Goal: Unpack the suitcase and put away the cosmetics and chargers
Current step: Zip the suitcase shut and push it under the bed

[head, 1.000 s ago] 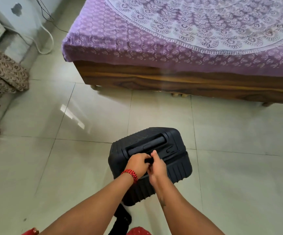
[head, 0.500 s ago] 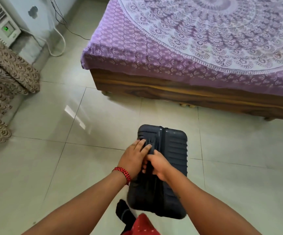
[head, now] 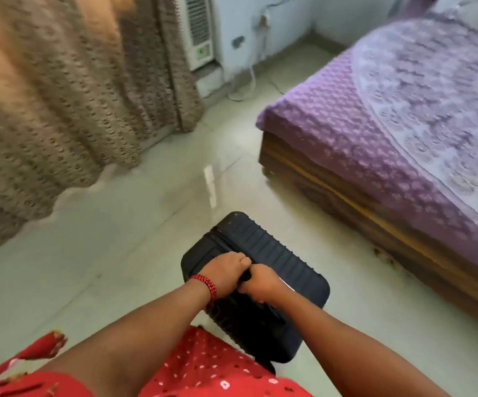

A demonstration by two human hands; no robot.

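My left hand [head: 227, 272] and right hand [head: 263, 286] are clenched side by side round the handle [head: 245, 277] of the black suitcase [head: 277, 259]. The suitcase is shut and tilted over the floor [head: 117, 253] just in front of me, with the bed [head: 375, 138] near on my right. I cannot tell whether it touches the tiles. I should grip it tightly, move it low, and lay it flat before finding the zip.

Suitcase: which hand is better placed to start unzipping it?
Left, probably. Both hands grip the handle of the shut suitcase; the left hand sits by the seam between the shells, while the right hand sits over the ribbed side and can steady it.
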